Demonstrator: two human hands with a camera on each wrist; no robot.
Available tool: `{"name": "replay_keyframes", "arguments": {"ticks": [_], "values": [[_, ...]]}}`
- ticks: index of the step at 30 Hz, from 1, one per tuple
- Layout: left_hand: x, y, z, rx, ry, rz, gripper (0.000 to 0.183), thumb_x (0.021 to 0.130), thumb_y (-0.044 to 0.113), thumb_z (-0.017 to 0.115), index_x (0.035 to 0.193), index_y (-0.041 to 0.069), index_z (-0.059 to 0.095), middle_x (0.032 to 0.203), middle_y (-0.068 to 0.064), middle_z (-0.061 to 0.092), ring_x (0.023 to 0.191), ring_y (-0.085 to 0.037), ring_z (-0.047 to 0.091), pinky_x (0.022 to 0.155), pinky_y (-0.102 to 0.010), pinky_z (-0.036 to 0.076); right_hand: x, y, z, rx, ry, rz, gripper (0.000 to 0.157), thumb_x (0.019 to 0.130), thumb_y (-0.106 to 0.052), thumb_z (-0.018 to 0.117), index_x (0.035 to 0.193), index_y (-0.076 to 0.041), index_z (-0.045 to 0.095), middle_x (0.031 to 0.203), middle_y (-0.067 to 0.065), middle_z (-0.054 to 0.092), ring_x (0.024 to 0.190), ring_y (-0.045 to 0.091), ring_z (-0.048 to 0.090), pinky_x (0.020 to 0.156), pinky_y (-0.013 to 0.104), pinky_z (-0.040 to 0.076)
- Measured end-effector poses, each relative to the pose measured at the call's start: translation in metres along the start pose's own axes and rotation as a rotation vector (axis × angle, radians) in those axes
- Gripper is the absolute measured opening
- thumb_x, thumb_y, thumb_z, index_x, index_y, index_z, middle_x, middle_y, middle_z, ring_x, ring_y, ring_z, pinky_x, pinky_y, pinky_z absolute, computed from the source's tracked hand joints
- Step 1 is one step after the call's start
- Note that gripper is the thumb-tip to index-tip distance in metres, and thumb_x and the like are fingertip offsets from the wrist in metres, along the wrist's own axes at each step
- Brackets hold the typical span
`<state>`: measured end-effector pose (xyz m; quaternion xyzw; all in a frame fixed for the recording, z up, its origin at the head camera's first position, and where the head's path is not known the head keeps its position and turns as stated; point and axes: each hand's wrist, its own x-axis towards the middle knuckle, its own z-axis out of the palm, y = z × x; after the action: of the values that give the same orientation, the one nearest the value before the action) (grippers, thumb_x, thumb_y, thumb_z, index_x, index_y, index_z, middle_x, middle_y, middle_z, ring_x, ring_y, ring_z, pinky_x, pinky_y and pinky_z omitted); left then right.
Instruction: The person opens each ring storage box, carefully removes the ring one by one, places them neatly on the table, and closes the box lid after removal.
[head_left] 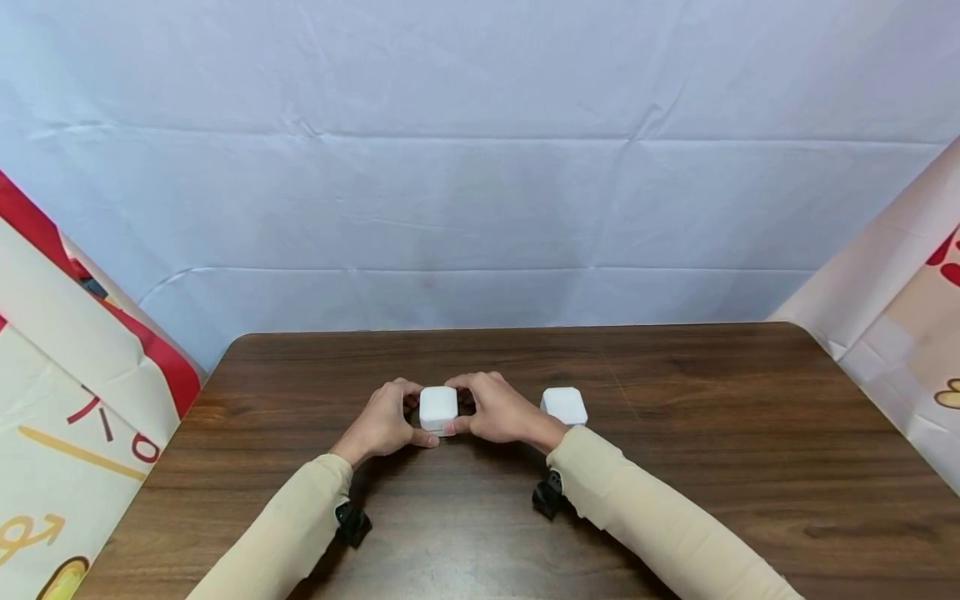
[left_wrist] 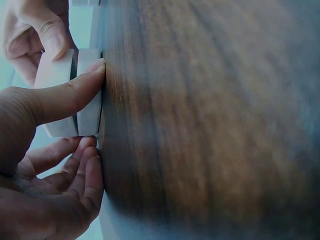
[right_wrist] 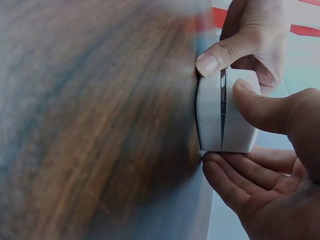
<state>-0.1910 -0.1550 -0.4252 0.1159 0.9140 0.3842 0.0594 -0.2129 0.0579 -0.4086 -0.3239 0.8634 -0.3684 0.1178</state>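
A small white box (head_left: pixel 438 407) with rounded corners sits on the brown wooden table (head_left: pixel 712 467) between both hands. In the right wrist view a dark, narrow gap (right_wrist: pixel 223 107) runs between its lid (right_wrist: pixel 242 120) and its base (right_wrist: pixel 210 112). My left hand (head_left: pixel 386 421) grips the box from the left, its thumb tip low on the base. From the other side my right hand (head_left: pixel 498 408) holds it, with the thumb (right_wrist: pixel 265 107) on the lid and the fingers against the far side.
A second white box (head_left: pixel 564 405) stands to the right, partly behind my right wrist. A pale cloth (head_left: pixel 480 208) hangs beyond the table's back edge. Patterned cloth (head_left: pixel 82 400) hangs along the left, and more at the right. Each sleeve carries a black wrist camera (head_left: pixel 549 495).
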Motion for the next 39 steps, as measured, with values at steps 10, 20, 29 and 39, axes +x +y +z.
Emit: {"name": "replay_keyframes", "arguments": {"ticks": [10, 20, 29, 39], "values": [[-0.001, 0.001, -0.001, -0.006, -0.009, -0.004, 0.056, 0.068, 0.012, 0.097, 0.114, -0.002, 0.069, 0.105, -0.009, 0.061, 0.091, -0.022, 0.058, 0.082, -0.041, 0.052, 0.006, 0.001, -0.008, 0.097, -0.049, -0.001, 0.039, 0.088, -0.009, 0.080, 0.124, -0.001, 0.068, 0.106, 0.008, 0.071, 0.097, 0.021, 0.068, 0.082, 0.031, 0.055], [0.000, 0.003, -0.001, 0.013, 0.006, 0.001, 0.053, 0.065, 0.011, 0.098, 0.109, -0.001, 0.069, 0.101, -0.008, 0.060, 0.089, -0.022, 0.058, 0.083, -0.041, 0.051, 0.014, 0.004, -0.013, 0.183, -0.082, 0.058, 0.040, 0.089, -0.009, 0.079, 0.124, 0.006, 0.067, 0.107, 0.011, 0.072, 0.096, 0.020, 0.069, 0.081, 0.028, 0.056], [0.000, 0.003, -0.001, 0.008, 0.010, -0.024, 0.057, 0.065, 0.012, 0.098, 0.111, -0.002, 0.068, 0.102, -0.009, 0.060, 0.091, -0.023, 0.057, 0.085, -0.042, 0.051, 0.018, 0.006, -0.018, 0.267, -0.131, 0.103, 0.038, 0.092, -0.010, 0.077, 0.125, 0.006, 0.067, 0.105, 0.008, 0.073, 0.095, 0.018, 0.068, 0.080, 0.028, 0.055], [-0.002, 0.003, 0.000, 0.001, 0.022, -0.040, 0.060, 0.065, 0.011, 0.098, 0.113, -0.005, 0.066, 0.103, -0.011, 0.060, 0.094, -0.026, 0.059, 0.086, -0.043, 0.052, 0.021, 0.007, -0.024, 0.335, -0.175, 0.152, 0.044, 0.097, -0.014, 0.071, 0.133, 0.010, 0.060, 0.109, 0.011, 0.072, 0.098, 0.019, 0.067, 0.080, 0.031, 0.053]]}}
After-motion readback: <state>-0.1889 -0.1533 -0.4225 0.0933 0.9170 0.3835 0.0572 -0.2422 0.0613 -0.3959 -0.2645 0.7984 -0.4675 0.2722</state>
